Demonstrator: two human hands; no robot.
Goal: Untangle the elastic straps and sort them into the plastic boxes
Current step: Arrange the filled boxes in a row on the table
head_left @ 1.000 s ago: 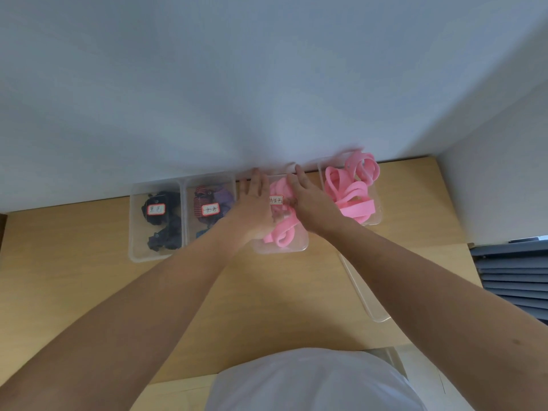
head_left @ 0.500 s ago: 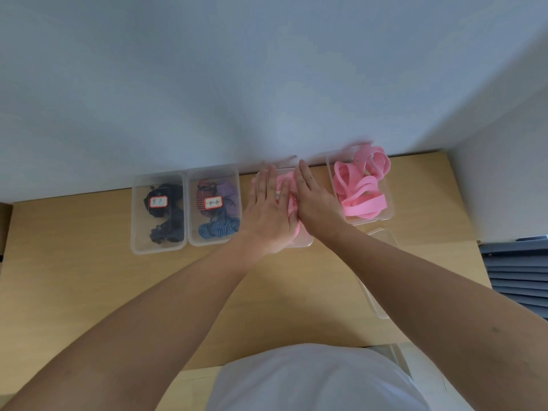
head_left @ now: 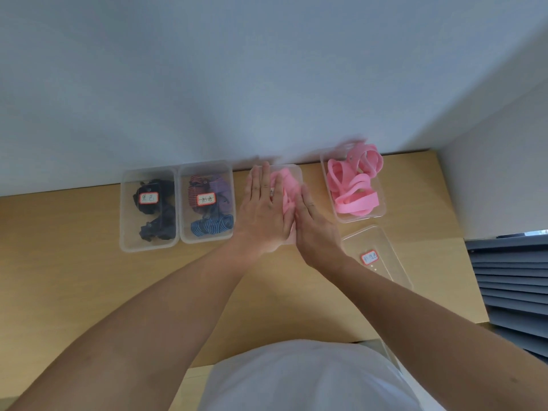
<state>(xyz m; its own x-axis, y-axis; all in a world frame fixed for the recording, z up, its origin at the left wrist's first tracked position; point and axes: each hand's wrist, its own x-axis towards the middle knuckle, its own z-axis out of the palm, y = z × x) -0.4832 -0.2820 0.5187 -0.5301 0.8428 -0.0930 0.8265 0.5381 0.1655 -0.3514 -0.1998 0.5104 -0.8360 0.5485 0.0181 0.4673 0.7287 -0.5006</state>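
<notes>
Elastic straps [head_left: 287, 185] in pale pink fill the third plastic box [head_left: 293, 169] of the row, and we press them down with both hands. Our left hand [head_left: 264, 209] lies flat on top with its fingers straight and together. Our right hand [head_left: 314, 223] lies just beside it, fingers straight too, its side touching the left. Neither curls round anything

The row runs along the rear edge of the desk [head_left: 89, 268], close under the wall [head_left: 237, 84]. At the left end the first box [head_left: 124, 229], holding black straps [head_left: 155, 209], touches the second box [head_left: 184, 232], holding striped and purple straps [head_left: 207, 203], wall to wall. Our left hand covers the gap between the second and third. A strip of bare desk separates the third from the fourth box [head_left: 382, 204], where wide pink bands [head_left: 354, 188] rise over the far rim. A clear labelled tray [head_left: 388, 244] lies nearer us, by the desk's right edge, just beside our right wrist. Open desk stretches wide before the two left boxes
</notes>
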